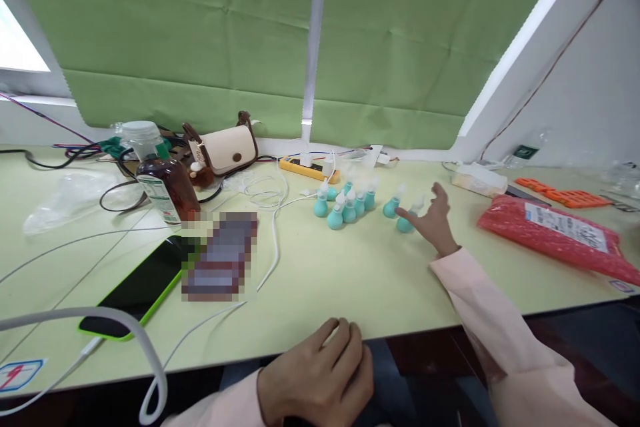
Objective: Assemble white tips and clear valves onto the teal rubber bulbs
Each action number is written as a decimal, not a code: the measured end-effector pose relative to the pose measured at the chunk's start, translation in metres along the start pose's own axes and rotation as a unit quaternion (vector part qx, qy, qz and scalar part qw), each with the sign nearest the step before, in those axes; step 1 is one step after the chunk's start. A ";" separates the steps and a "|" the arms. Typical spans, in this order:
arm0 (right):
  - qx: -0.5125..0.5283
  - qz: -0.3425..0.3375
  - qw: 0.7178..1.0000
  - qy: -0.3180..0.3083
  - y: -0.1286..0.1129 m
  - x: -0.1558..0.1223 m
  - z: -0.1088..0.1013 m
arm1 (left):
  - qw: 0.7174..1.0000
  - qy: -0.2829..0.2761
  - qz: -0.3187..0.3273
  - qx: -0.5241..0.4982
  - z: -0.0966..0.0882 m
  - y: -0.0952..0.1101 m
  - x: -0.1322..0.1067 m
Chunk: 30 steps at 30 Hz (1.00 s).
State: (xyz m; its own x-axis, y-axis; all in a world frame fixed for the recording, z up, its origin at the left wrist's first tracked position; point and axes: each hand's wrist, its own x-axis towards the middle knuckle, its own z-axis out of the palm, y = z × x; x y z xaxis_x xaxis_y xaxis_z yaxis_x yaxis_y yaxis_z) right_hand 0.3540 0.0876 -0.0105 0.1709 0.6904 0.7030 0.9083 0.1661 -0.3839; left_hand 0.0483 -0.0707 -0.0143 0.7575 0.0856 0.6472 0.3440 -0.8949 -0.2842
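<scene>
My right hand (434,221) reaches over the table with thumb and fingers spread. Beside its thumb stand two teal squeeze bulbs with clear tips, the nearer bulb (405,222) partly behind the thumb and the other bulb (391,207) just to its left. It seems to hold nothing; whether the thumb touches the nearer bulb I cannot tell. Further left, several more of these bulbs (335,216) are grouped close together, mostly upright. My left hand (320,373) rests at the table's front edge, fingers curled in, with nothing seen in it.
Left lie a green-cased phone (137,287), a blurred-out flat item (223,257) and white cables. Behind them stand a brown bottle (170,187) and a cream handbag (227,150). A yellow power strip (307,168) lies at the back, a red bubble-wrap parcel (555,230) on the right.
</scene>
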 end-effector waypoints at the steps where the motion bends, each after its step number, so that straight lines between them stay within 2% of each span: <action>1: 0.019 0.052 0.997 -0.047 0.007 -0.002 0.008 | 1.000 0.012 -0.003 0.008 0.002 0.001 0.008; 3: 0.039 0.081 0.991 -0.098 0.017 -0.005 0.018 | 0.996 0.076 -0.036 0.024 0.008 0.004 0.019; 5: 0.051 0.069 0.991 -0.105 0.019 -0.008 0.018 | 0.992 0.093 -0.077 0.034 0.013 0.006 0.021; 8: 0.066 0.052 0.995 -0.059 0.005 -0.019 0.007 | 0.987 0.070 -0.140 0.035 0.018 0.002 0.014; 10: 0.080 0.020 0.996 -0.022 -0.020 -0.031 -0.002 | 0.974 0.026 -0.224 -0.003 0.018 -0.007 0.008; 11: 0.090 -0.009 0.996 -0.011 -0.036 -0.038 -0.005 | 0.961 0.001 -0.276 -0.034 0.016 -0.012 0.006; 12: 0.120 -0.089 0.988 -0.029 -0.053 -0.045 -0.007 | 0.940 -0.023 -0.334 -0.063 0.015 -0.018 0.005; 14: 0.183 -0.251 0.941 -0.133 -0.088 -0.057 -0.006 | 0.889 -0.083 -0.433 -0.120 0.012 -0.029 0.005; 16: 0.205 -0.331 0.891 -0.234 -0.117 -0.065 -0.001 | 0.856 -0.133 -0.481 -0.134 0.010 -0.039 0.006; 18: 0.222 -0.370 0.852 -0.298 -0.134 -0.067 0.005 | 0.850 -0.168 -0.478 -0.144 0.010 -0.047 0.008; 19: 0.223 -0.372 0.843 -0.317 -0.138 -0.067 0.007 | 0.852 -0.177 -0.465 -0.164 0.011 -0.050 0.008; 23: 0.198 -0.350 0.852 -0.335 -0.136 -0.066 0.013 | 0.838 -0.157 -0.431 -0.296 0.017 -0.063 0.007; 27: 0.198 -0.348 0.858 -0.322 -0.132 -0.072 0.016 | 0.811 -0.095 -0.433 -0.382 0.023 -0.070 0.005; 30: 0.224 -0.335 0.857 -0.320 -0.135 -0.074 0.018 | 0.786 -0.069 -0.454 -0.413 0.027 -0.074 0.002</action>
State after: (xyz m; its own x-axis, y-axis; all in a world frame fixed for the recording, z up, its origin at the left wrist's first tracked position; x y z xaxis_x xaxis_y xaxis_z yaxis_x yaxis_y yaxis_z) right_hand 0.2118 0.0272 -0.0217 -0.7071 0.5554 0.4377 0.4583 0.8313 -0.3145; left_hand 0.0394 0.0071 -0.0107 0.4792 0.8500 0.2188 0.3437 -0.4111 0.8443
